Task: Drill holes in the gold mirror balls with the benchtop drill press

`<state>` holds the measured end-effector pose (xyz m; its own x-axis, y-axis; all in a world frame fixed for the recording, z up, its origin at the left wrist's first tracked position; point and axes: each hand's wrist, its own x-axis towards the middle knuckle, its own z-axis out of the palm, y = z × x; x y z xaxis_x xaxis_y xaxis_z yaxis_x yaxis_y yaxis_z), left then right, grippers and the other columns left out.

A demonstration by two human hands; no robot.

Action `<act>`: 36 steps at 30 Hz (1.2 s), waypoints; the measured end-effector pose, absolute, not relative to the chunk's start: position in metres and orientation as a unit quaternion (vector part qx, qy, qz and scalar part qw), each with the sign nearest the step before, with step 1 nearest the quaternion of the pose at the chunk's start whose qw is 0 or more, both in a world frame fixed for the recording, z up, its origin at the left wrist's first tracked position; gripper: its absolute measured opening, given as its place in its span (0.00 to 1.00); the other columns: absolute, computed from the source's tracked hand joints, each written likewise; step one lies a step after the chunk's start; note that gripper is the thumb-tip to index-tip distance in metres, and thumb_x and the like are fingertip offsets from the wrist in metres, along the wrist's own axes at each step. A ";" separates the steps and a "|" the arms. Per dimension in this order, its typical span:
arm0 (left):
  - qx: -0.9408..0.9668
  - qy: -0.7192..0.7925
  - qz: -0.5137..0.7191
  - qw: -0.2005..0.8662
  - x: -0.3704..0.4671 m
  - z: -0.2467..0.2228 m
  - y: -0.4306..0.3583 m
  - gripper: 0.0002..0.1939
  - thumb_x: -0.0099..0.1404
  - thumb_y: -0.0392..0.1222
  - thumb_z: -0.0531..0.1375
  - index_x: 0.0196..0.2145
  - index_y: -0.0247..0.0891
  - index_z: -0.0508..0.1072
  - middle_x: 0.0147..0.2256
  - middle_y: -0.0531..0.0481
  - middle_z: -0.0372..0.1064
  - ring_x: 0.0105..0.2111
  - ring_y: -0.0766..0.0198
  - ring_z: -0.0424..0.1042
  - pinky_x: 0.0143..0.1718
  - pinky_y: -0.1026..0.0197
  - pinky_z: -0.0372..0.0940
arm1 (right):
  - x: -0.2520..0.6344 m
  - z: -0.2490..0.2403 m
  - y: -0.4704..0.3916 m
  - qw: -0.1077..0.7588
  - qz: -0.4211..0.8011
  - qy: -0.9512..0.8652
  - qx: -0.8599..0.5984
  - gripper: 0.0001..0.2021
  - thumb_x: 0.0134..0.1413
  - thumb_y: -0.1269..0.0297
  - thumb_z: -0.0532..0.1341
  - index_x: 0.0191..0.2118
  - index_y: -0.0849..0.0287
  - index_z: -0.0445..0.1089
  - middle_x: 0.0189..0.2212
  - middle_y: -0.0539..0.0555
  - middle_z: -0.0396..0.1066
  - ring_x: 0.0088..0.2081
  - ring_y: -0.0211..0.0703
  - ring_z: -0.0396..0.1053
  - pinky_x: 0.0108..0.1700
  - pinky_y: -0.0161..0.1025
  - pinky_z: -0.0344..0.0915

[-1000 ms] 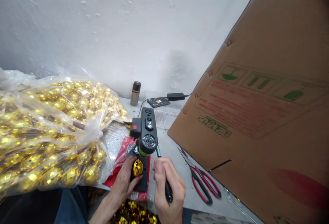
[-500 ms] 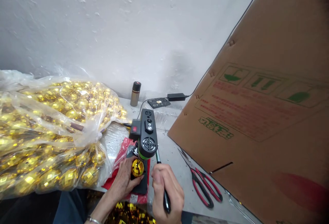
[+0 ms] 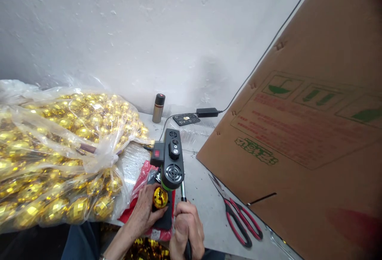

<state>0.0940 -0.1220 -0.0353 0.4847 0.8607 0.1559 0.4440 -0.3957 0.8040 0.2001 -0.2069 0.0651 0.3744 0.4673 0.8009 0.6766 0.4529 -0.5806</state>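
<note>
A small gold mirrored ball (image 3: 160, 198) is held by my left hand (image 3: 142, 208), with its fingers and thumb around the ball's sides. The ball sits right under the head of a small black press-like machine (image 3: 173, 158), close to its green-ringed lower end. Whether a tip enters the ball I cannot tell. My right hand (image 3: 188, 228) is wrapped around the black grip of the machine's lever (image 3: 183, 191), to the right of the ball. Beneath the ball is the machine's dark base (image 3: 164, 221), lying on red plastic (image 3: 128, 211).
Clear bags full of gold balls (image 3: 80, 160) fill the left side. Red-handled scissors (image 3: 238, 220) lie to the right, beside a large cardboard box (image 3: 298, 140). Behind stand a bottle (image 3: 158, 109) and a black power adapter (image 3: 207, 112). More gold pieces (image 3: 146, 249) show below the table edge.
My right hand has pulled the lever down and toward me. My left hand keeps the ball in nearly the same spot. The view has shifted slightly.
</note>
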 end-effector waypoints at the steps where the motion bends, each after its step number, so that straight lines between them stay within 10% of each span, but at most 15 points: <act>1: 0.783 0.417 0.290 0.359 0.094 -0.036 -0.122 0.24 0.62 0.46 0.67 0.55 0.40 0.73 0.47 0.41 0.75 0.48 0.42 0.73 0.52 0.39 0.70 | 0.198 0.065 -0.208 0.651 -0.069 -0.544 -0.524 0.15 0.71 0.76 0.49 0.32 0.54 0.61 0.29 0.48 0.66 0.30 0.36 0.65 0.37 0.36 0.64; 36: 0.776 0.409 0.305 0.371 0.097 -0.042 -0.121 0.27 0.62 0.44 0.67 0.59 0.37 0.72 0.52 0.36 0.75 0.52 0.40 0.73 0.55 0.34 0.69 | 0.197 0.045 -0.203 0.661 -0.095 -0.525 -0.528 0.15 0.73 0.71 0.48 0.32 0.54 0.61 0.29 0.46 0.65 0.30 0.37 0.66 0.40 0.39 0.64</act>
